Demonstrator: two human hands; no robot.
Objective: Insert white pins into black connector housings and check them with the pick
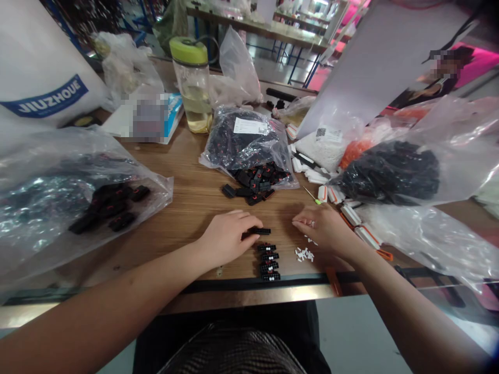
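Note:
Between thumb and fingers, my left hand (228, 236) grips one end of a black connector (263, 231) just above the wooden table. Below it, several black connectors (270, 257) with white pieces in them stand in a column near the front edge. My right hand (317, 226) is closed, fingertips pinched together, with small white bits showing at its fingers. A small pile of white plugs (304, 254) lies just below that hand. Beyond it rests a thin pick with a green end (317, 201).
An open bag of black connectors (241, 140) lies at centre back, beside a lidded bottle (193, 88). Another clear bag (78, 182) fills the left. White and orange parts (366, 236) and more bags (390, 171) lie right. A person (440, 78) is at the far right.

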